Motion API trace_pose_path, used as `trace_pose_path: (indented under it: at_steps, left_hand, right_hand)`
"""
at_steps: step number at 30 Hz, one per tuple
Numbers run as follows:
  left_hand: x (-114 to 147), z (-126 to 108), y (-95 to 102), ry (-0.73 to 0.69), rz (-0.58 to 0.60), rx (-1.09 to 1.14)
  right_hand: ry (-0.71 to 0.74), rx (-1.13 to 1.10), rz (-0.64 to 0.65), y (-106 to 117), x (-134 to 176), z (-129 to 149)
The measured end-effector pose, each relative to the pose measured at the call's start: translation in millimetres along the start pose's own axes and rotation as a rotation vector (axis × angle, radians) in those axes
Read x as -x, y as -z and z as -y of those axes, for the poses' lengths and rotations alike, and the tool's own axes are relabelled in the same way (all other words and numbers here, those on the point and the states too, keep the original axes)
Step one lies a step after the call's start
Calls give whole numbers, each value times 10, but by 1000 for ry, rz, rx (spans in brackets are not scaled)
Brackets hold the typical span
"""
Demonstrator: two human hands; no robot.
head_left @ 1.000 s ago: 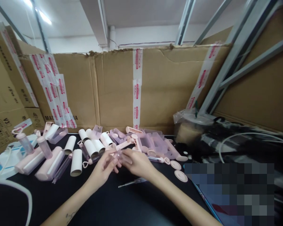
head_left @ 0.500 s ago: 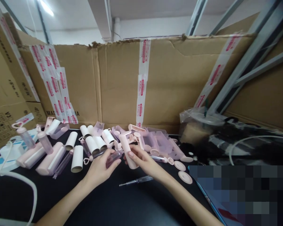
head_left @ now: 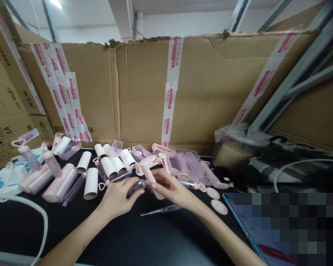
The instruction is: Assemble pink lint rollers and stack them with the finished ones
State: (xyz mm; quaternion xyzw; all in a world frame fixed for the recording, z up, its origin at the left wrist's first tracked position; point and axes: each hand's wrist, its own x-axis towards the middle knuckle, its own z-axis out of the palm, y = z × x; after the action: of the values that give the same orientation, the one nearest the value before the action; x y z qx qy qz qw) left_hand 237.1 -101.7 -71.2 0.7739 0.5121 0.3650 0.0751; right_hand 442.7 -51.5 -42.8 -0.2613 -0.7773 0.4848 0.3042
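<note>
My left hand (head_left: 123, 194) is closed around a small see-through purple tube (head_left: 138, 186), which points toward the other hand. My right hand (head_left: 169, 188) grips a long pale pink plastic piece (head_left: 148, 174) with a rounded end, tilted with its top to the left. The tube's tip meets or nearly meets this pink piece; fingers hide the exact contact. Just below the hands a screwdriver (head_left: 161, 211) with a clear handle lies on the black table (head_left: 127, 236). Several white paper rolls (head_left: 91, 183) stand or lie left of my left hand.
Translucent purple shells (head_left: 192, 164) and pink parts are heaped behind my right hand. Two pink discs (head_left: 219, 207) lie to the right, beside a blue-edged device (head_left: 238, 218), partly blurred. Pink rollers (head_left: 59, 184) and a white cable (head_left: 41, 214) are at left. A bagged drink cup (head_left: 230, 151) stands back right.
The view has shifted slightly. My left hand has brought the purple tube closer to the pink piece, which my right hand has tilted further left. Both grips continue.
</note>
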Motion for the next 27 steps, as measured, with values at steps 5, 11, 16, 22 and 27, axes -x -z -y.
trace_pose_path:
  at_steps: [5, 11, 16, 22, 27]
  left_hand:
    - [1, -28, 10, 100, 179, 205]
    - [-32, -27, -10, 250, 318, 702]
    - [-22, -59, 41, 437, 498, 987]
    - [-17, 0, -18, 407, 475, 985]
    - [-83, 69, -4, 332, 203, 666]
  right_hand:
    - [-12, 12, 30, -10, 2, -23]
    - [7, 29, 22, -23, -8, -37]
    - [74, 165, -36, -33, 14, -1]
    - [88, 260, 60, -37, 61, 108]
    - [147, 333, -9, -44, 67, 63]
